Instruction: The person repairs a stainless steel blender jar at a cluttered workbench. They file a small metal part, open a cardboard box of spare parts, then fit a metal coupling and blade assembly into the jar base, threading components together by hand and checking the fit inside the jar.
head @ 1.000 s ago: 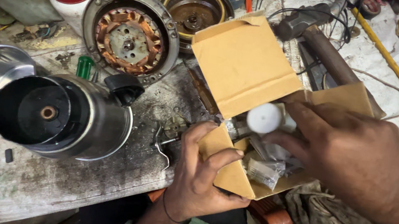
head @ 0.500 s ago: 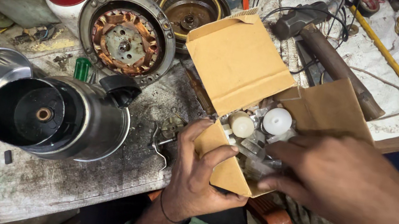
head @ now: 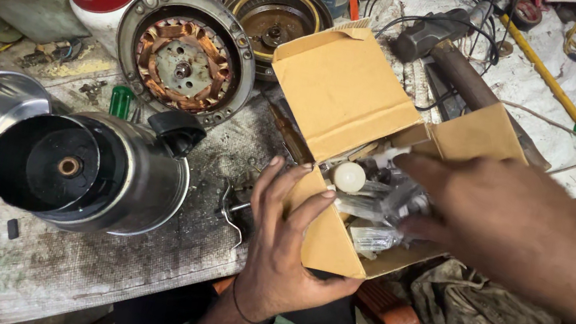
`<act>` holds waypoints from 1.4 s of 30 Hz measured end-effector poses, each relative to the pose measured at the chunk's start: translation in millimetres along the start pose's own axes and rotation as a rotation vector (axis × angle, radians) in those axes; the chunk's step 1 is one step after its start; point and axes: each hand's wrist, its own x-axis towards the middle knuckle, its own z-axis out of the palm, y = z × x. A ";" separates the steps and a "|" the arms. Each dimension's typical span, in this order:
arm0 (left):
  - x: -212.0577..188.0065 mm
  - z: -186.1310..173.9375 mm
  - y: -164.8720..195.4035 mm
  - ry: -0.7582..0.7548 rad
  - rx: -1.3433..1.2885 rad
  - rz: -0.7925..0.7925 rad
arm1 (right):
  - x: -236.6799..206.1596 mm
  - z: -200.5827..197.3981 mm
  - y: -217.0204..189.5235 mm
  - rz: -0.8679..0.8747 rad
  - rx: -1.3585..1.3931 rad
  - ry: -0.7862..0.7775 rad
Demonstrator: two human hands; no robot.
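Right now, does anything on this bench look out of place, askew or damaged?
The steel mixer jar lies tipped on its side, open mouth toward the camera. The cardboard box overhangs the bench edge, steadied by the left hand while the right hand reaches inside.

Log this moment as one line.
left hand: steadies cardboard box | right hand: inside box, on clear packets | steel jar: on its side
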 end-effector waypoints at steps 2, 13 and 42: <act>0.3 0.2 -0.8 0.007 0.017 0.004 | 2.9 -2.5 -9.5 -0.024 -0.022 -0.107; -16.4 6.0 -6.5 0.305 -0.137 0.008 | -13.1 19.3 26.6 -0.164 -0.009 0.916; 25.5 3.2 15.3 0.190 -0.172 -0.049 | 25.4 54.6 35.0 -0.384 0.907 0.738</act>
